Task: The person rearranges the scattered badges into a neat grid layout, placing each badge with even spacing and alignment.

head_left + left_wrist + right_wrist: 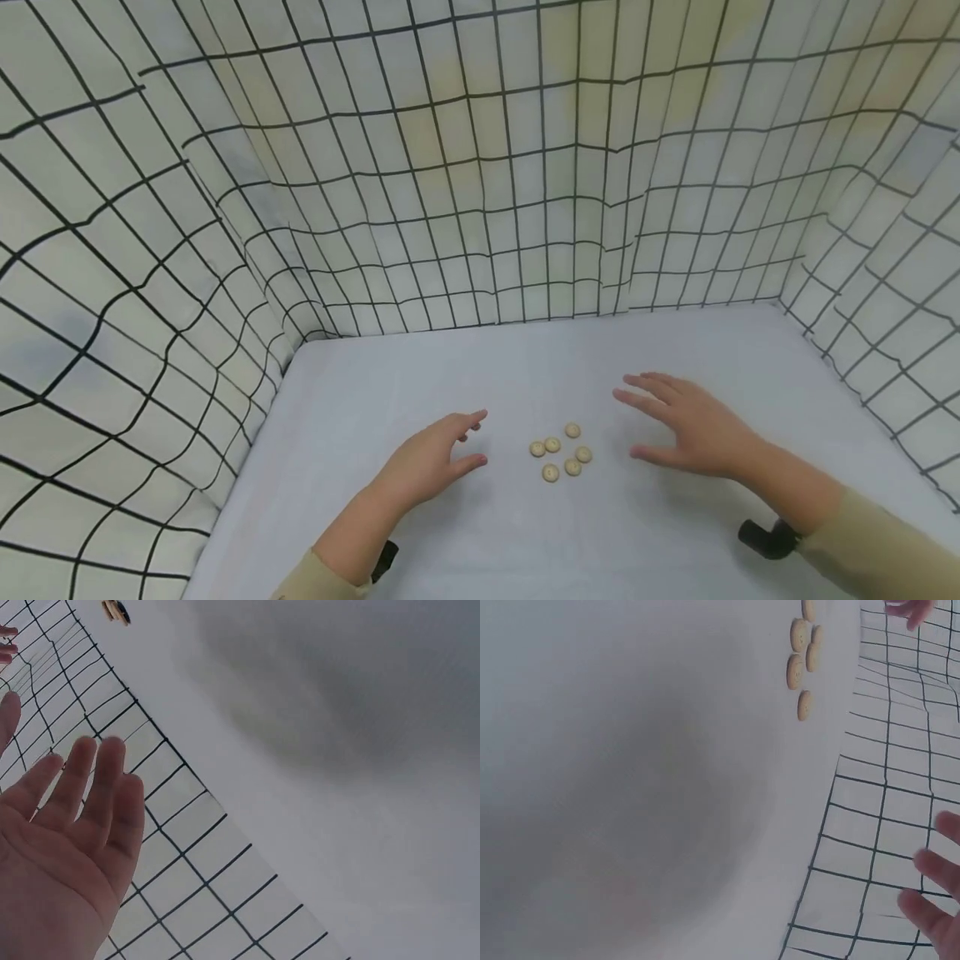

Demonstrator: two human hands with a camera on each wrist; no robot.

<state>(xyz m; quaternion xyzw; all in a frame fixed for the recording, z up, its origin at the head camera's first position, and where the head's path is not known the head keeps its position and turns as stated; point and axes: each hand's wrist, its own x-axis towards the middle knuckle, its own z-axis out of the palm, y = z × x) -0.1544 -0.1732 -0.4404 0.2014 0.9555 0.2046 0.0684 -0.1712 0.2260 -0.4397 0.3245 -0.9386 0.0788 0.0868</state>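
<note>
Several round beige buttons with small dark marks at their centres lie flat in a loose cluster on the white tabletop. To their left, my left hand hovers over the table with thumb and fingers apart, holding nothing. My right hand is raised on the other side, its fingers spread toward the buttons and nothing in its grasp. The left wrist view shows the left palm with fingers extended. In the right wrist view, only some right fingertips appear at the edge, well apart from the buttons.
White walls with a black grid enclose the table at the back and both sides. Dark wrist-worn devices sit beneath the forearms, near the beige sleeves. Soft shadows fall below the hands.
</note>
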